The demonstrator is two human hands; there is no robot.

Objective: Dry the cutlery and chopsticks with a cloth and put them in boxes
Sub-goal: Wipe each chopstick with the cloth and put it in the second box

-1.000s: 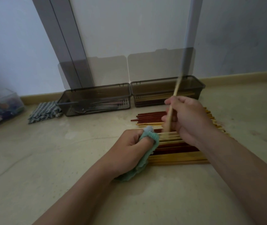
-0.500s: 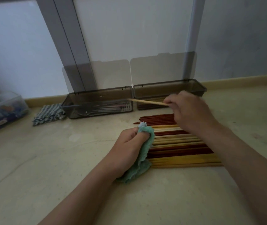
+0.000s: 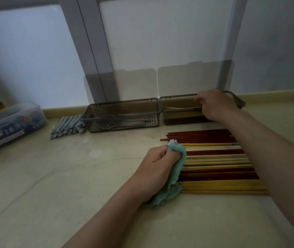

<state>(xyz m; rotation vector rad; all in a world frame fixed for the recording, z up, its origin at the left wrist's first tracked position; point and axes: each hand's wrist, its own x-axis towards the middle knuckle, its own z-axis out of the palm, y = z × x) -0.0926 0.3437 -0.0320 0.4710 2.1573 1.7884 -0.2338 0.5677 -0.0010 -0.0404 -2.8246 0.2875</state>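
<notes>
Clutching a green cloth (image 3: pixel 171 181), L grip (image 3: pixel 158 169) rests on the worktop (image 3: pixel 71 185) at the left ends of the chopstick row (image 3: pixel 214 169): red & pale sticks side by side, in front of the boxes. R grip (image 3: pixel 214 104) hangs over the right box (image 3: pixel 165 119), fingers curled. A pale chopstick (image 3: pixel 180 108) lies tilted inside w/ its end hidden by the hand, so can't tell if it's pinched or let go. Cutlery (image 3: pixel 121 123) sits in the left box (image 3: pixel 124 104). Both lids (image 3: pixel 135 83) stand up. Checked cloth (image 3: pixel 67 126) lies just beside the left box.
</notes>
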